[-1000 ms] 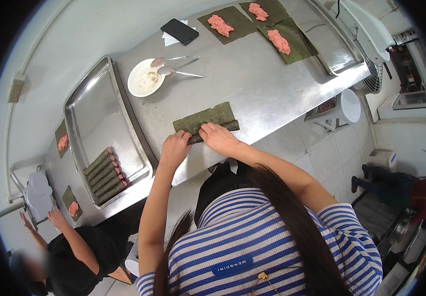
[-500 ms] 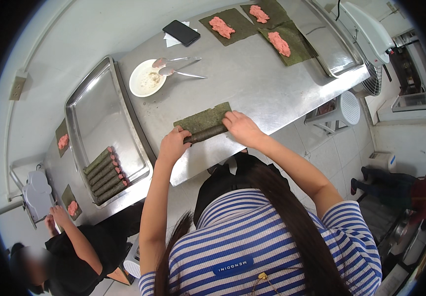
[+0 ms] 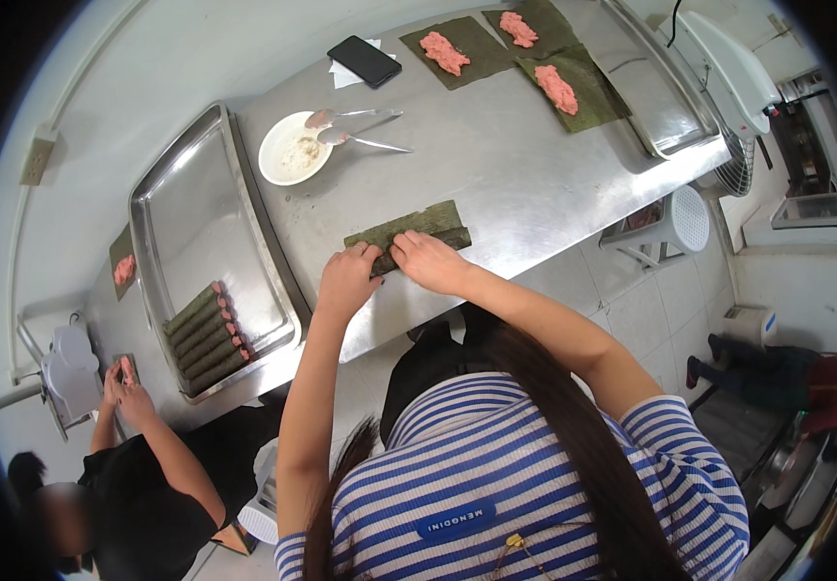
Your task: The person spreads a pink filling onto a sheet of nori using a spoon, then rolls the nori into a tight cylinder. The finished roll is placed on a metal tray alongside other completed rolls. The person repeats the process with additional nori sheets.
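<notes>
A dark green seaweed sheet (image 3: 418,217) lies near the table's front edge, its near side rolled into a tube and its far strip still flat. My left hand (image 3: 349,279) closes its fingers over the left end of the roll. Close beside it, my right hand (image 3: 426,259) presses bent fingers on the roll near its middle. The right end of the roll sticks out past my right hand. Whatever lies inside the roll is hidden.
On the left, a metal tray (image 3: 178,174) holds several finished seaweed rolls (image 3: 207,341). A white bowl (image 3: 293,179) with two spoons and a black phone (image 3: 364,61) sit farther back. Three sheets with pink paste (image 3: 556,89) lie far right. A co-worker (image 3: 162,465) handles another sheet at left.
My right hand has slid left along the roll from its right end to its middle, next to my left hand. The co-worker's hands have taken hold of a sheet with paste.
</notes>
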`<state>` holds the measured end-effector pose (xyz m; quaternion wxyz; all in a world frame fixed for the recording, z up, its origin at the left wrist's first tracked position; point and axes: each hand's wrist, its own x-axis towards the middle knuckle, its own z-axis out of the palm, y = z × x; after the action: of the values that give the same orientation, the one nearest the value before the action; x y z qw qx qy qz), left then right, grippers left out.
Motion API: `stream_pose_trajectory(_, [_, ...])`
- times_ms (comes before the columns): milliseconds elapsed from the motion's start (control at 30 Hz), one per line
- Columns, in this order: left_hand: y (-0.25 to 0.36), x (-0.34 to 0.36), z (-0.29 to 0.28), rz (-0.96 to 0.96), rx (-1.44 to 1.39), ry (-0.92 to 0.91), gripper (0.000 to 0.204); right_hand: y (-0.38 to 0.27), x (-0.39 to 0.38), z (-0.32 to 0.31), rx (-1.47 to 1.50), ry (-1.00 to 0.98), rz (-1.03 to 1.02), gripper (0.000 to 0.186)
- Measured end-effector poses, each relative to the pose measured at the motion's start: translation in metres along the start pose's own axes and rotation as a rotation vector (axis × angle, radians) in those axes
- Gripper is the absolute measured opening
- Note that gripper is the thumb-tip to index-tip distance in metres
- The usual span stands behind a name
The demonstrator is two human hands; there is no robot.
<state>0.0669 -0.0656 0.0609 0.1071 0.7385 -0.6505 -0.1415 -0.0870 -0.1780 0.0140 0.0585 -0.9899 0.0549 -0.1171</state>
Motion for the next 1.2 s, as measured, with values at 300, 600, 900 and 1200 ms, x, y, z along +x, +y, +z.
stream_pose_trajectory(300, [0.0,0.003,0.01,-0.072,0.071,-0.051,0.025,0.025,-0.018,-0.012,0.03,-0.112,0.06,0.018])
stream_pose_trajectory(600, [-0.005,0.004,0.011,-0.096,0.054,-0.034,0.026,0.063,-0.042,-0.035,0.105,-0.285,0.219,0.018])
stream_pose_trajectory(900, [-0.022,0.04,-0.01,-0.296,-0.209,-0.304,0.036,0.028,-0.011,-0.02,0.163,0.067,-0.037,0.026])
stream_pose_trajectory(1200, [0.0,0.02,0.011,-0.045,0.11,0.022,0.034,0.022,0.001,0.003,-0.014,0.072,-0.027,0.025])
